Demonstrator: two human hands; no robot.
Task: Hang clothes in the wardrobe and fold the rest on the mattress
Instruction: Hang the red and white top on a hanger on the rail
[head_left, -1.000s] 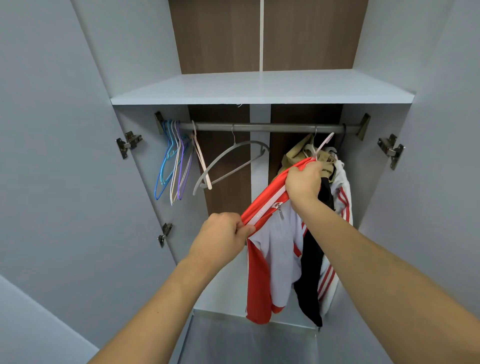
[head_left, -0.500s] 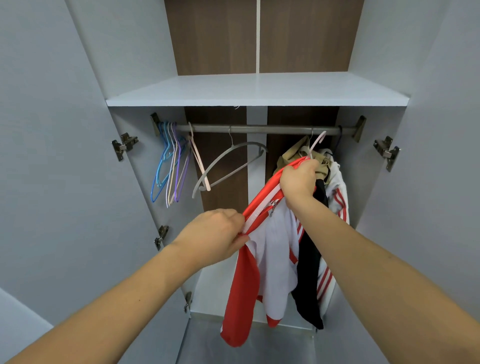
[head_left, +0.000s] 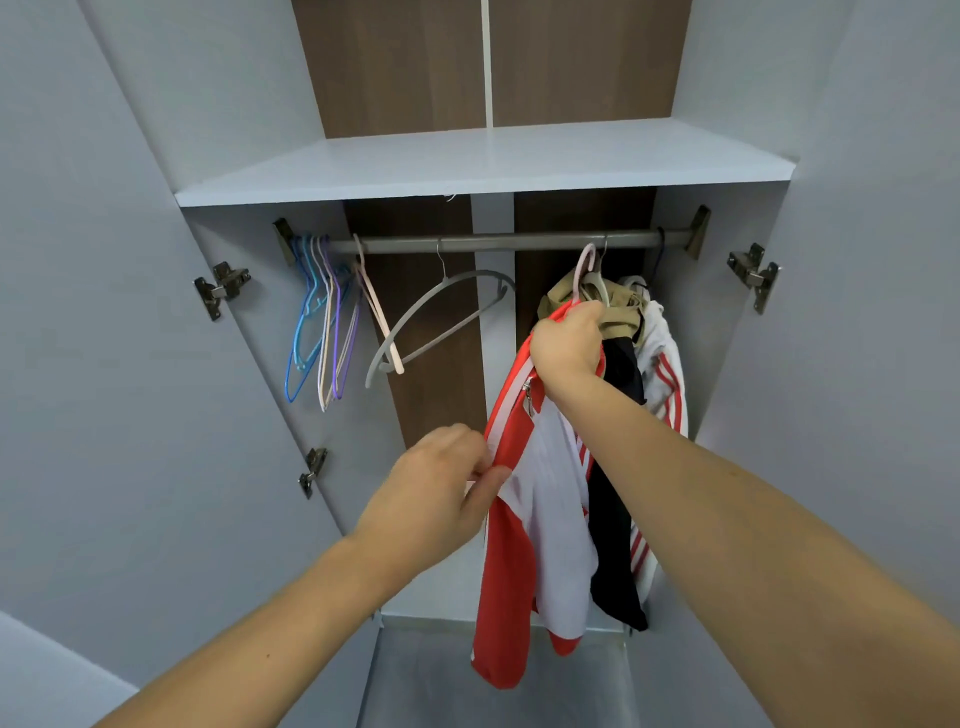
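Head view: two hands, left (head_left: 436, 488) and right (head_left: 569, 343), fingers gripping one red-white jacket (head_left: 540, 499).

The jacket (head_left: 524, 545) is red and white, with white stripes along its red edge. Beside it hang a black garment (head_left: 615, 545), a white one with red stripes (head_left: 667, 374) and a khaki one (head_left: 618, 312). Empty hangers: blue (head_left: 301, 338), purple (head_left: 340, 332), pale pink (head_left: 379, 317), grey (head_left: 436, 322). The shelf (head_left: 483, 161) is white, the rail (head_left: 498, 240) grey, the back panel (head_left: 395, 67) brown wood grain.
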